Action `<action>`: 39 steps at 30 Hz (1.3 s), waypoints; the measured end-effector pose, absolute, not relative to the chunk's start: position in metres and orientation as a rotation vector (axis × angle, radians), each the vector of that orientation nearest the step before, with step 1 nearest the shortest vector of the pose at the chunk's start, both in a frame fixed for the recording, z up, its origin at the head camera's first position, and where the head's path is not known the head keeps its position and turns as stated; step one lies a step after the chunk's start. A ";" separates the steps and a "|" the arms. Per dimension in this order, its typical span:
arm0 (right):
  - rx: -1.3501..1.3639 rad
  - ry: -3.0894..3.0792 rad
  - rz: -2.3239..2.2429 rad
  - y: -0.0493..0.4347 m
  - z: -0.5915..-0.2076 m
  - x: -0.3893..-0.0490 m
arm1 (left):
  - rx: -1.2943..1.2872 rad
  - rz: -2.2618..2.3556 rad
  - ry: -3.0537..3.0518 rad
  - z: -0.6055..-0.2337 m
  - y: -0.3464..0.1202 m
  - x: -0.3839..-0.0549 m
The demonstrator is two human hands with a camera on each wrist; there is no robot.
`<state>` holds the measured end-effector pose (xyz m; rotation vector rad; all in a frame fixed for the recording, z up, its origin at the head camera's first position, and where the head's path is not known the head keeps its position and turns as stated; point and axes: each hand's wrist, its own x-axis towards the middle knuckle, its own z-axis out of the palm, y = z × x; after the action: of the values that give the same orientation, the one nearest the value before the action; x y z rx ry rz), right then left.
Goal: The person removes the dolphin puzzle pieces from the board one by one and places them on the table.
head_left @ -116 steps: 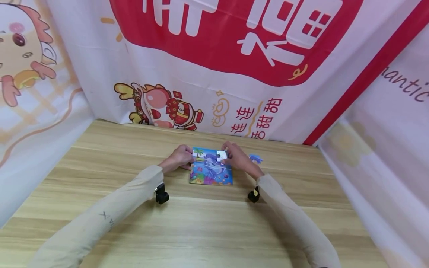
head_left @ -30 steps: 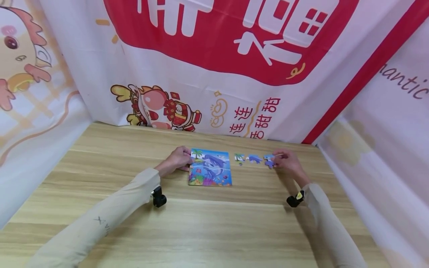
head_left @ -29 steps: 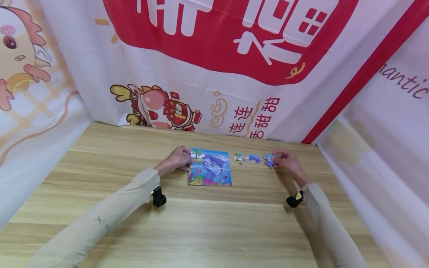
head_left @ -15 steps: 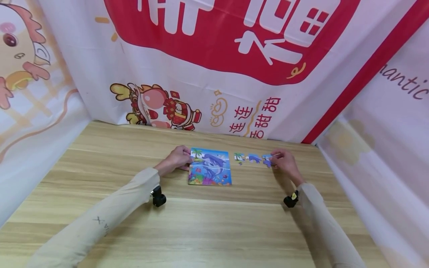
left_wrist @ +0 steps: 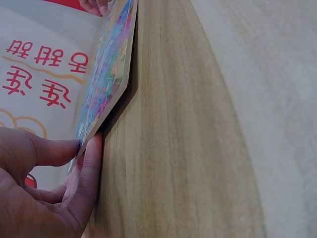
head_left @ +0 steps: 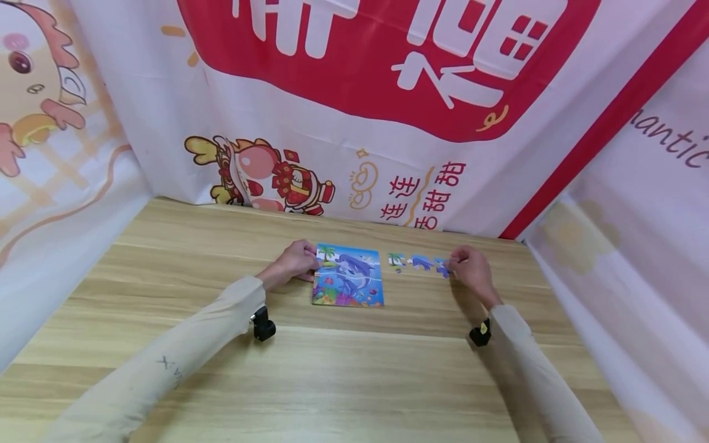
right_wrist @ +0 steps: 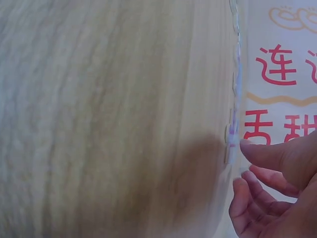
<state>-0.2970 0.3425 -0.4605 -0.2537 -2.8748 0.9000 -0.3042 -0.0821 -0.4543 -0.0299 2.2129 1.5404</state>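
Your left hand [head_left: 293, 261] grasps the left edge of the puzzle board [head_left: 349, 277], with the thumb on the picture side and a finger against the underside, as the left wrist view shows. The board therefore lies immediately to the right of that hand, its dolphin picture facing up, a palm tree at the far left corner and coral along the side nearest you.

Beyond the board's right edge, you have a short row of loose pieces on the counter [head_left: 354, 375]: the palm-tree piece [head_left: 396, 259] just beside the board, the dolphin piece [head_left: 421, 263] in the middle, and the blue-and-purple piece [head_left: 442, 267] at the right end.

Your right hand [head_left: 472, 271] is at that end piece, which sits directly to the left of your fingertips. In the right wrist view your thumb and fingers are apart and loosely bent, with no grip on the piece; whether the thumb brushes its edge, you cannot tell from here. That hand is well apart from the board, with the row of pieces between them. Both of your sleeves [head_left: 207, 329] are pale, and a printed cloth [head_left: 310, 104] hangs behind the counter.
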 end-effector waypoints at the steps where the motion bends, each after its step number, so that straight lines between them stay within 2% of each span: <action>1: -0.247 -2.874 0.900 0.342 -0.460 -0.297 | -0.028 1.542 2.213 -0.454 -0.082 -0.304; 20: 0.026 -2.831 1.018 0.307 -0.450 -0.297 | -0.033 1.514 2.240 -0.455 -0.080 -0.307; 39: 0.489 -2.958 1.283 0.196 -0.441 -0.291 | -0.049 1.499 2.218 -0.454 -0.083 -0.309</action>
<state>-0.2906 0.1957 -0.4412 0.4894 -2.9579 1.2834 -0.3089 -0.0830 -0.4537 -0.0491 2.2177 1.4987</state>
